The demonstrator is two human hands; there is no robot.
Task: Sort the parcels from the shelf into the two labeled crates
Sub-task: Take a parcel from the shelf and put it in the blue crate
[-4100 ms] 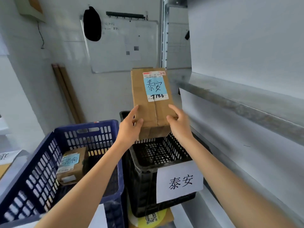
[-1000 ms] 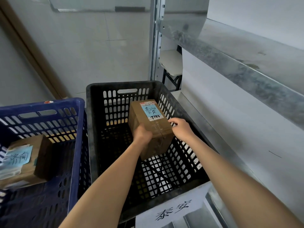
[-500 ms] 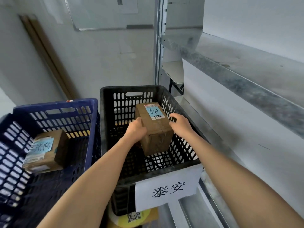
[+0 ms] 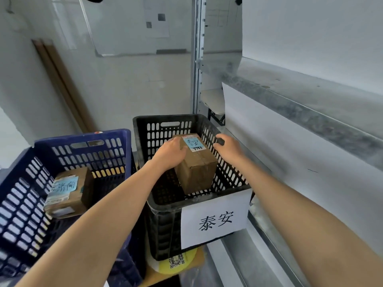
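Cardboard parcel [image 4: 196, 168] stands inside the black crate [image 4: 165, 204], its lower end apparently on the crate floor. Its blue label [image 4: 193, 143] faces up and carries the same two characters as the paper sign [image 4: 215, 222] on the crate front, which explains the choice of crate. The left hand [image 4: 170, 152] grasps the parcel at its 9 o'clock top edge with fingers curled over it, probably to steady the tall box as it settles. The right hand [image 4: 230, 150] is released: its fingers are loosely bent, hold nothing and are apart from the parcel, at the crate wall at 3 o'clock. Contact with that wall cannot be confirmed. At 9 o'clock of the black crate, the blue crate [image 4: 83, 137] holds a second parcel [image 4: 68, 193] with a different label. The shelf [image 4: 310, 96] runs along at 3 o'clock.
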